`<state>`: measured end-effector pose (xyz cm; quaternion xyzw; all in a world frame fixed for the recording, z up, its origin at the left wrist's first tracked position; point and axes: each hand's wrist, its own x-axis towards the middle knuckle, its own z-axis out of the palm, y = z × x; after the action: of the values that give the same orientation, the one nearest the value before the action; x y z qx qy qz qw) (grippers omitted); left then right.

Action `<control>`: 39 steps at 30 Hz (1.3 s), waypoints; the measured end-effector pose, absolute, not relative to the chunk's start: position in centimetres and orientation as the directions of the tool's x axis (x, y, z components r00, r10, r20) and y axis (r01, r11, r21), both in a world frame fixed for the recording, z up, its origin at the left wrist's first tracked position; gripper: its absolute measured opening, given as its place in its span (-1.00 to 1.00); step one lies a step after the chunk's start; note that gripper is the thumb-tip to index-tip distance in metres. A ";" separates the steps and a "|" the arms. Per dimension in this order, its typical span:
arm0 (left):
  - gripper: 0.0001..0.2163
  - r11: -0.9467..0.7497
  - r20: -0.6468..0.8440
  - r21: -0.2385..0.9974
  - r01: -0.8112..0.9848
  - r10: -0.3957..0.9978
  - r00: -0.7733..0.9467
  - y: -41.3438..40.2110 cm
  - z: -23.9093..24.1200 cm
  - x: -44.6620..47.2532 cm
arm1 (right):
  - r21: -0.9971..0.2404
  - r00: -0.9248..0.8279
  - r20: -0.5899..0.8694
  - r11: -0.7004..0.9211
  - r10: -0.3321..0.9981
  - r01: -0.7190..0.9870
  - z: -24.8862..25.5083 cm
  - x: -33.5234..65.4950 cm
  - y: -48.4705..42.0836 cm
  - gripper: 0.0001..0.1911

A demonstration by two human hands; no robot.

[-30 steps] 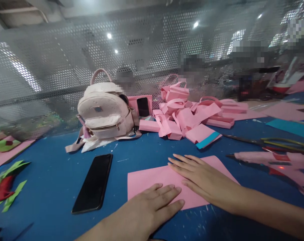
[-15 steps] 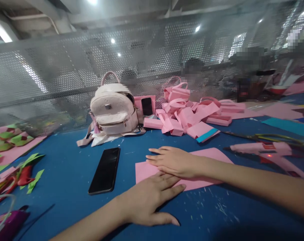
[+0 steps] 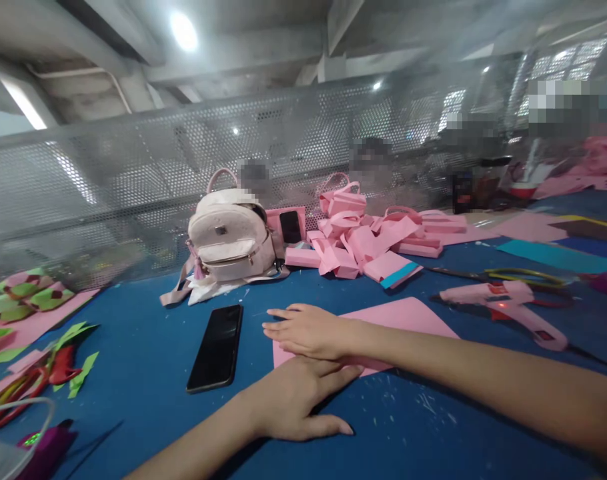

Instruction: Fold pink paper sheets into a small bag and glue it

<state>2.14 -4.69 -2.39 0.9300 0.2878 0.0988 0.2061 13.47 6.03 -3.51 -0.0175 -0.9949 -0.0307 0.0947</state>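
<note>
A sheet of pink paper (image 3: pixel 408 320) lies on the blue table under both hands. My right hand (image 3: pixel 311 331) reaches in from the right and rests flat across the paper's left part, fingers stretched out and pointing left. Just below it, my left hand (image 3: pixel 298 403) lies open with its thumb apart, its fingers partly under the right hand and on the paper's near edge. A black phone (image 3: pixel 216 348) lies to the left of the hands. On the right sits a pink glue gun (image 3: pixel 503 303) with a small red light lit.
Behind the paper stand a white backpack (image 3: pixel 231 233) and a pile of folded pink paper pieces (image 3: pixel 363 233). Scissors (image 3: pixel 523 277) lie beyond the glue gun. At left are red-handled scissors (image 3: pixel 18 400) and green paper scraps (image 3: pixel 83 373). A perforated metal screen (image 3: pixel 148 200) closes the back.
My right hand has slid left across the paper, past its left edge. My left hand stays low beside it, still spread. The camera view has tilted up and turned slightly.
</note>
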 end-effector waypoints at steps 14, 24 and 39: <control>-0.30 -0.800 0.095 0.352 0.485 0.546 0.832 -4.8 -2.3 2.3 | 0.212 -0.953 0.144 0.933 0.265 0.291 -3.2 22.3 5.9 -0.58; -0.29 -0.788 0.049 0.347 0.509 0.557 0.829 -5.1 -1.9 2.6 | 0.388 -0.883 0.263 0.795 0.389 0.466 -5.7 28.4 7.1 -0.59; -0.31 -0.779 0.017 0.338 0.528 0.566 0.824 -5.1 -1.7 2.6 | 0.476 -0.786 0.224 0.639 0.576 0.604 -5.2 30.2 6.2 -0.53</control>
<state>2.56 -5.10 -1.71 0.9413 0.2904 0.0589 0.1616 30.22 6.22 -5.16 -0.3259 -0.9049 -0.2724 0.0256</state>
